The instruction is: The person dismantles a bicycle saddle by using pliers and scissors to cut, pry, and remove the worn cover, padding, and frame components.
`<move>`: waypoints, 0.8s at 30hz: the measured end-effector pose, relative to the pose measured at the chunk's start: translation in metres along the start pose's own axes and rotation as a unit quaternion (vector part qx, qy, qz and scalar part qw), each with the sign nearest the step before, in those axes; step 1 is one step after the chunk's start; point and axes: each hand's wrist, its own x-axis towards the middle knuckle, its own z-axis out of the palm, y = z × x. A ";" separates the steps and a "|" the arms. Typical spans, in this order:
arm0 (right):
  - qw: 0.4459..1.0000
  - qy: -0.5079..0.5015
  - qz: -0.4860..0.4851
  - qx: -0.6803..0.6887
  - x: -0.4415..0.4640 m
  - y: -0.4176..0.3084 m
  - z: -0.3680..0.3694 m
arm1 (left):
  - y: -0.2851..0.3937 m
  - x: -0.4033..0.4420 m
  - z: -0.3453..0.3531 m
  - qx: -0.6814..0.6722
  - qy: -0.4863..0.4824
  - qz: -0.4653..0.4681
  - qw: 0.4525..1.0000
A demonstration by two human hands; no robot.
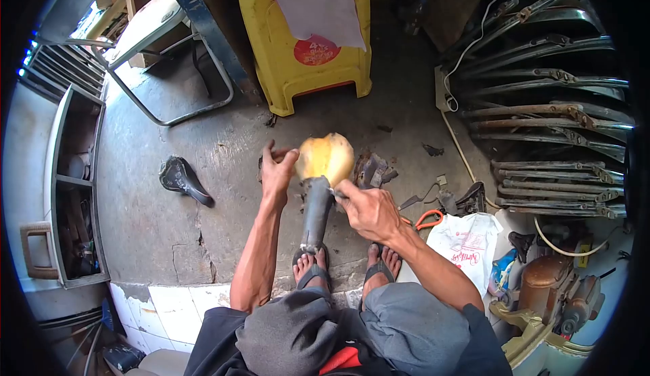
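Note:
A bicycle saddle with bare yellow foam (326, 158) at its wide end lies in front of me. Its long narrow end is a dark grey nose (317, 217), reaching down to my left foot. Beside the foam's left edge is my left hand (276, 173), fingers apart, the thumb close to or touching the foam. My right hand (365, 207) is closed at the right side, where foam and grey nose meet. A small shiny bit shows at its fingertips, too small to name. Torn dark scraps (372, 171) lie right of the foam.
A black saddle (183, 180) lies on the floor at left. Orange-handled pliers or scissors (429, 219) and a white plastic bag (467, 247) are at right. A yellow stool (311, 78) stands ahead, stacked metal frames (555, 119) at far right.

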 end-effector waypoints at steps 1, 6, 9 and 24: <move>0.998 0.024 -0.046 -0.030 -0.003 0.004 0.005 | -0.002 -0.001 0.002 0.061 -0.001 0.094 0.994; 0.989 -0.026 -0.090 -0.112 -0.013 -0.001 -0.007 | 0.044 -0.026 0.029 0.314 -0.244 0.470 0.788; 0.982 -0.012 -0.152 -0.112 -0.015 -0.017 -0.035 | 0.067 -0.036 0.040 0.359 -0.257 0.546 0.712; 0.910 -0.154 -0.194 -0.333 -0.023 -0.085 -0.062 | 0.105 -0.076 0.025 0.516 -0.325 0.355 0.709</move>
